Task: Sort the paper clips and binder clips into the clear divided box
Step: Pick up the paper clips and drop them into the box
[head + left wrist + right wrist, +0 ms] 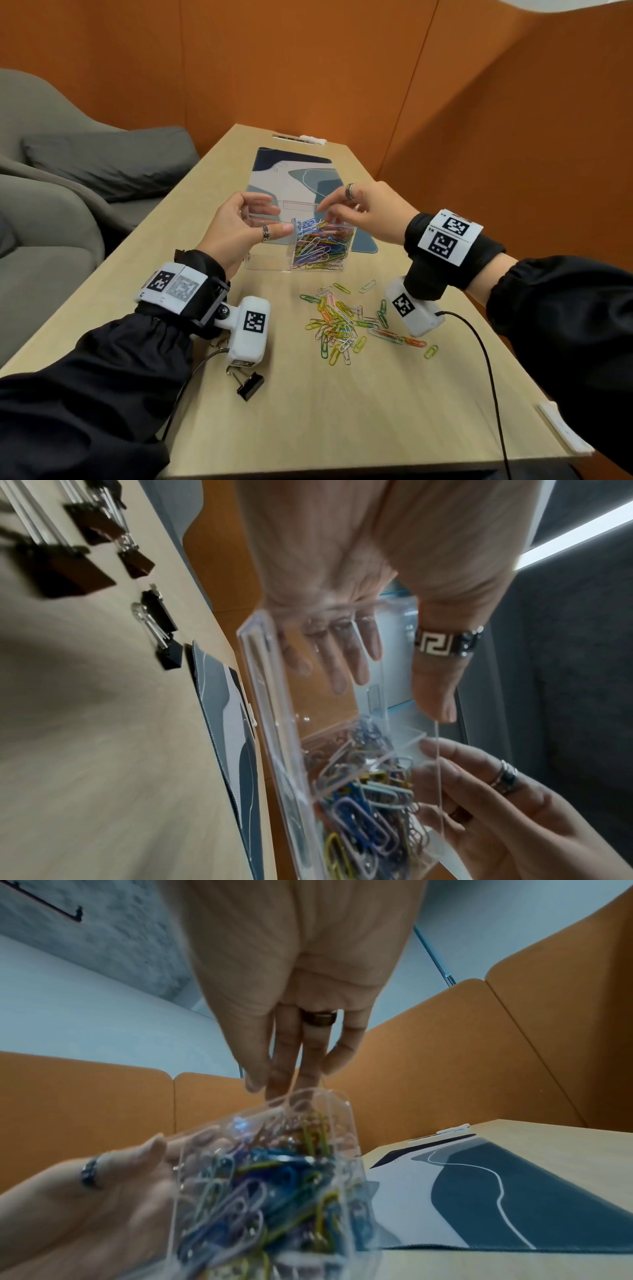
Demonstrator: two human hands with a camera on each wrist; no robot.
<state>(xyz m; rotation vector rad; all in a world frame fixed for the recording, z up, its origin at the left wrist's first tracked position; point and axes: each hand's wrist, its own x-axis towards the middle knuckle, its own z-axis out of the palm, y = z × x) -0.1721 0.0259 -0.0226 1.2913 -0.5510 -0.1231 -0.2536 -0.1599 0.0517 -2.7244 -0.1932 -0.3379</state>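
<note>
My left hand [279, 219] grips the clear divided box [267, 265] and holds it tilted above the table, thumb on the near wall, fingers behind the far wall. Its right compartment is packed with coloured paper clips [318, 243]; the left one looks empty. My right hand [323, 217] hovers at the far rim of the full compartment, fingers almost straight and bunched, no clip visible between them. The right wrist view shows these fingertips [274, 1085] just above the box [342, 1123]. Loose paper clips [342, 318] lie nearer me. A black binder clip [248, 385] lies under my left wrist.
Several more black binder clips [161, 620] lie on the wooden table to the left. A patterned desk mat [294, 171] lies behind the box. A black cable [479, 342] trails over the right side. Grey sofa [68, 171] on the left, orange partitions around.
</note>
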